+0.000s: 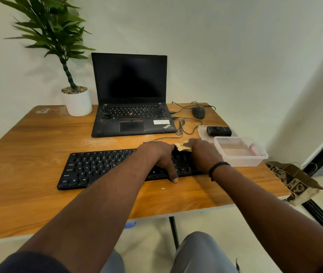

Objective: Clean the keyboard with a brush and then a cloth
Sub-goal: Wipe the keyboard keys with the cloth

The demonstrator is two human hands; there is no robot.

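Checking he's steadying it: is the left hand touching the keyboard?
Touching. The head view shows the left hand lying flat on the keyboard, thumb over its front edge.

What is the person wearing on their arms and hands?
Both forearms are bare, and there are no gloves. The right wrist has a thin black band around it. Dark short sleeves show at the bottom edge, the left sleeve most clearly. No rings are visible on the fingers.

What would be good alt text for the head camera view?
A person's right hand wipes a yellow cloth over the right end of a black keyboard while the left hand rests on it, on a wooden table beside a clear plastic tub and open laptop.
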